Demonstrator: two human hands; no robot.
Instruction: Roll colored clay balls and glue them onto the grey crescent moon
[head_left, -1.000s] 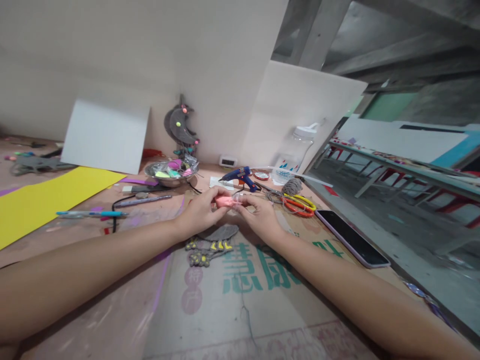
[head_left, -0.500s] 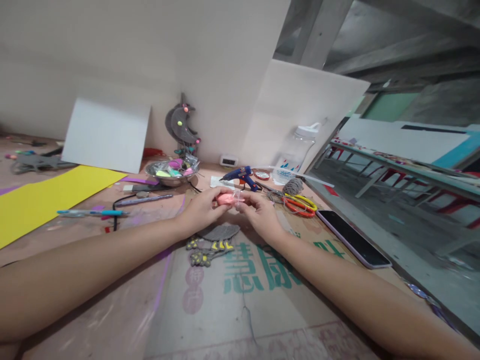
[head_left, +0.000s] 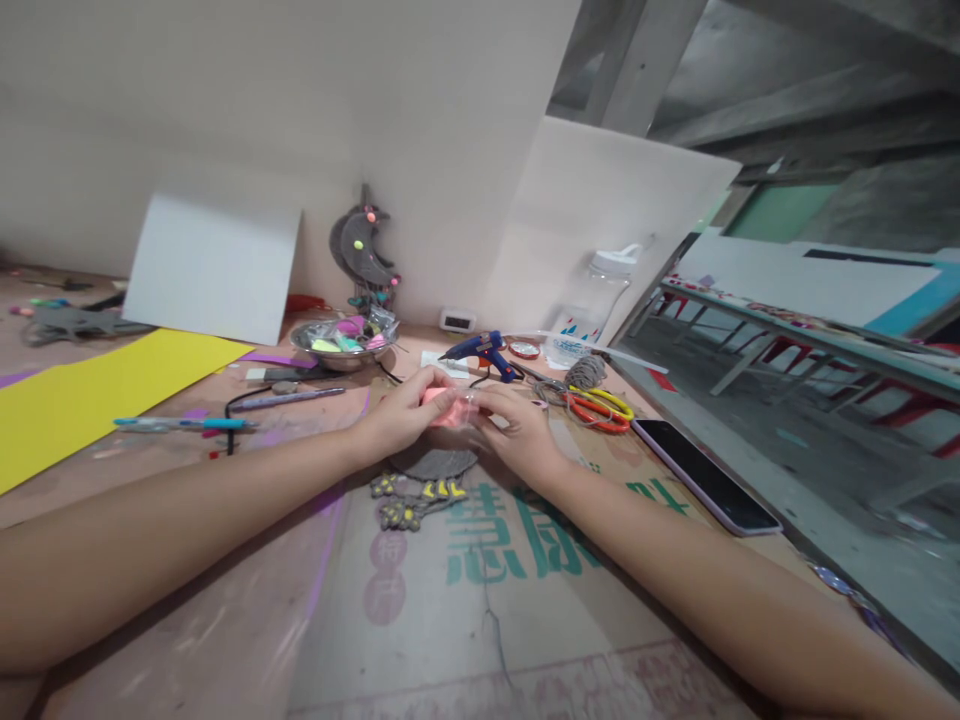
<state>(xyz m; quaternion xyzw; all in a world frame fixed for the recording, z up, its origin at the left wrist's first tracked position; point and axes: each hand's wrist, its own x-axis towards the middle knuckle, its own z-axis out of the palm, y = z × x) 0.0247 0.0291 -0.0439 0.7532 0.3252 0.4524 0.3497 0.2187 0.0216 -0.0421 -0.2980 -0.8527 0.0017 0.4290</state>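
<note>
Between my hands is a small clear plastic bag with a coral-pink lump (head_left: 444, 408) in it that looks like modelling clay. My left hand (head_left: 405, 410) is closed around the bag's left side, thumb in front. At its right end, my right hand (head_left: 517, 425) pinches the clear plastic with thumb and fingertips. Just below them on the cardboard (head_left: 420, 650) lies a grey felt piece (head_left: 435, 463), partly covered by my hands. Grey paw-like shapes with yellow marks (head_left: 405, 510) lie against it.
Behind my hands stand a metal bowl (head_left: 341, 362) of coloured packets and a blue glue gun (head_left: 484, 347). Yellow- and orange-handled scissors (head_left: 604, 412), a phone (head_left: 705, 475) and a bottle (head_left: 592, 305) are on the right. Pens (head_left: 180, 424) and yellow sheet (head_left: 97, 390) lie left.
My hands have drawn slightly closer together and turned the bag a little. My right fingers have moved lower and closer over the clear plastic end.
</note>
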